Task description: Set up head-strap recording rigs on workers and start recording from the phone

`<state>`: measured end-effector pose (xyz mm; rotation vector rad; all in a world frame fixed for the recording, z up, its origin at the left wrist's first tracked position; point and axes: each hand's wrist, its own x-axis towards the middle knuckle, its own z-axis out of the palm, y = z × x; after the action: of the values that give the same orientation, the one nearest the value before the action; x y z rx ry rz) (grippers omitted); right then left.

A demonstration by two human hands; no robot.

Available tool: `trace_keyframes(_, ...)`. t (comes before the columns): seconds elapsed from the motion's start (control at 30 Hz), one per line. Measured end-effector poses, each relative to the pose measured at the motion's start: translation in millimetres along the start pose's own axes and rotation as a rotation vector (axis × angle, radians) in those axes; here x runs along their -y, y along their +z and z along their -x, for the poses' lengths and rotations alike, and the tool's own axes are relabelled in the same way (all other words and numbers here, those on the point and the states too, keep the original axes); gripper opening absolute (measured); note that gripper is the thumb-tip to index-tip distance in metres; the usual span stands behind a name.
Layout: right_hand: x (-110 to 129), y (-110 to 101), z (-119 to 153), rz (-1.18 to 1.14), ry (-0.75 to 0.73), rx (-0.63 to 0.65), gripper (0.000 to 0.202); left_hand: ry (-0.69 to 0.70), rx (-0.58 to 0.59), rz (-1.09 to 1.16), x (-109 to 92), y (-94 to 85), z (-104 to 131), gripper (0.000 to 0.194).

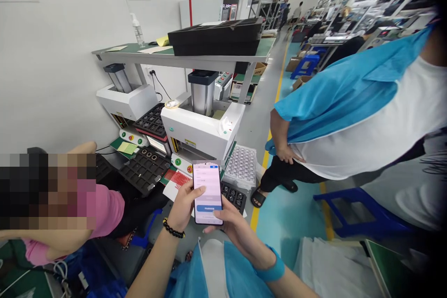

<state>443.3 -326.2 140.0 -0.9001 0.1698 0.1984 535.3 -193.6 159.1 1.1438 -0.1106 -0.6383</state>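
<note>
Upright in front of me is a smartphone (207, 198) with a lit pinkish screen and a blue button near its bottom. My left hand (184, 202) grips its left side, the thumb lying over the screen; a dark bead bracelet circles that wrist. On the lower right side, my right hand (232, 221) holds the phone too, its thumb at the blue button and fingers partly hidden behind. Just beyond the phone stands a white press machine (202, 130) with a metal cylinder on top. A black tray of small round parts (233, 197) lies right of the phone.
A person in pink (106, 209) sits at left. Another person in a blue jacket (335, 111) stands at right, a hand on the hip. A shelf (146, 57) carries a black bin (214, 41). A clear tray stack (240, 165) and a blue stool (359, 212) are nearby.
</note>
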Motion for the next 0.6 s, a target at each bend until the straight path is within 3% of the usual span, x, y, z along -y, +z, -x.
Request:
trace_keyframes(0.27, 2.1, 1.5, -0.2, 0.0, 0.002, 0.003, 0.057, 0.015, 0.045, 0.149, 3.6, -6.8, 1.1, 0.034)
trace_keyframes(0.4, 0.7, 2.2, 0.2, -0.006, 0.012, -0.005, 0.059, -0.007, 0.082, 0.081, 1.7, -8.4, 3.6, 0.04)
trace_keyframes(0.6, -3.5, 3.7, 1.3, -0.007, 0.013, -0.009, 0.059, -0.046, -0.008, 0.051, -1.6, -2.2, 3.4, 0.038)
